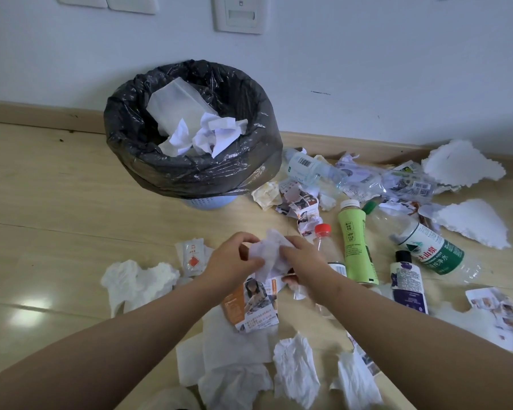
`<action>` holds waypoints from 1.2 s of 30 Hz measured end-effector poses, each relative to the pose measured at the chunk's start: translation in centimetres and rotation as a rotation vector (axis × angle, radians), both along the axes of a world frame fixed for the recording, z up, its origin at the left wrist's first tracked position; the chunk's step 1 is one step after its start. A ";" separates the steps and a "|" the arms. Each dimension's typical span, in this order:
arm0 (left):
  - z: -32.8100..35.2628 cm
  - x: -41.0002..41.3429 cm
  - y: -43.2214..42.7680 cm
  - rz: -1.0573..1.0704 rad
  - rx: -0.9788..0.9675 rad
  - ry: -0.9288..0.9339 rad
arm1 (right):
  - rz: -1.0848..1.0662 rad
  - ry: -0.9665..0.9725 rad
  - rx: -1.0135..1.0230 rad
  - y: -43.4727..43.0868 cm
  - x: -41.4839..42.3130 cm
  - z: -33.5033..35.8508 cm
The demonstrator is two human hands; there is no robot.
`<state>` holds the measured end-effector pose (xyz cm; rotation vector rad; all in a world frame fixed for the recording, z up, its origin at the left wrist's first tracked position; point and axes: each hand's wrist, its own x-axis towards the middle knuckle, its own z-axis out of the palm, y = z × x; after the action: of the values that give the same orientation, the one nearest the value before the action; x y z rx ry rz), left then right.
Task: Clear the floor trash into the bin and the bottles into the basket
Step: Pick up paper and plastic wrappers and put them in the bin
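both hands meet on one crumpled tissue (268,253), held just above the floor, nearer the camera than the bin (190,176). left hand (234,258) curls fingers and thumb round the wad's left side. right hand (304,258) pinches the right side, fingers bent over the paper. my read: the two-handed hold is for balling the wad tight so it travels and drops as one lump.

bin stands against the wall, ahead and a little left of the hands, black liner folded over the rim, mouth open upward. white paper scraps and a flat pale bag already lie inside. the lift from hands to mouth looks short.

several bottles lie on their sides to the right: red-capped bottle (323,232) just beside the right hand and partly hidden by the wrist, green bottle (356,247) next to it, purple bottle (407,282) and a large water bottle (433,253) further right, a clear bottle (308,167) near the bin's base. none touched. basket not in view.

loose tissues (137,279), a printed leaflet (255,303) under the hands and a small sachet (191,255) remain on the floor. task looks early, paper first.
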<state>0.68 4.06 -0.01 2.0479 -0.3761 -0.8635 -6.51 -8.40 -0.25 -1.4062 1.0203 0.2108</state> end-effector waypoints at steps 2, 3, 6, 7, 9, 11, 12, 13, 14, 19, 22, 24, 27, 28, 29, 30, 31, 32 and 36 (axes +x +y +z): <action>0.0 0.0 -0.2 0.002 0.039 -0.008 | -0.032 -0.038 0.087 0.3 0.2 0.6; -0.1 0.1 -0.2 0.015 0.047 0.026 | -0.039 -0.055 0.114 0.4 0.2 0.8; 0.6 0.4 -0.2 0.086 -0.029 0.168 | -0.057 -0.072 0.145 0.6 0.5 1.4; 1.0 0.5 -0.3 0.107 -0.074 0.185 | -0.061 -0.074 0.138 0.7 0.7 1.8; 2.0 0.7 -0.7 0.165 -0.142 0.161 | -0.063 -0.092 0.095 0.6 1.2 2.7; 3.4 1.1 -1.2 0.230 -0.177 0.077 | -0.041 -0.145 0.034 0.3 1.8 3.8; 4.1 1.3 -1.4 0.248 -0.199 0.044 | -0.035 -0.177 0.016 0.3 2.1 4.4; 4.9 1.5 -1.6 0.262 -0.231 0.017 | -0.040 -0.209 0.005 0.3 2.5 5.0; 5.7 1.7 -1.8 0.274 -0.267 -0.006 | -0.054 -0.237 -0.004 0.2 2.8 5.7; 9.9 3.5 -2.2 0.302 -0.362 -0.149 | -0.107 -0.391 0.030 0.2 5.2 9.6; 12.0 5.3 -2.4 0.360 -0.407 -0.248 | -0.136 -0.491 0.116 0.5 7.1 11.7; 13.0 6.9 -2.8 0.425 -0.427 -0.299 | -0.166 -0.543 0.172 0.8 8.2 12.6; 14.0 9.6 -3.5 0.532 -0.384 -0.469 | -0.212 -0.577 0.199 1.1 9.3 13.4; 14.1 10.6 -3.7 0.529 -0.321 -0.566 | -0.225 -0.571 0.194 1.1 9.4 13.3; 13.9 11.5 -3.8 0.484 -0.219 -0.666 | -0.231 -0.558 0.186 1.1 9.4 13.1; 13.6 12.4 -4.0 0.401 -0.088 -0.741 | -0.231 -0.545 0.181 1.2 9.3 12.8; 13.2 13.1 -4.2 0.302 0.054 -0.778 | -0.230 -0.531 0.176 1.2 9.2 12.3; 12.6 13.5 -4.3 0.211 0.181 -0.778 | -0.229 -0.514 0.170 1.1 9.0 11.9; 10.9 12.9 -4.6 0.032 0.312 -0.846 | -0.225 -0.438 0.112 0.1 8.2 10.5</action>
<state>13.54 -0.52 10.85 2.6381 -0.6863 0.0215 1.73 -8.26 10.23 -1.1572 0.7788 -0.1967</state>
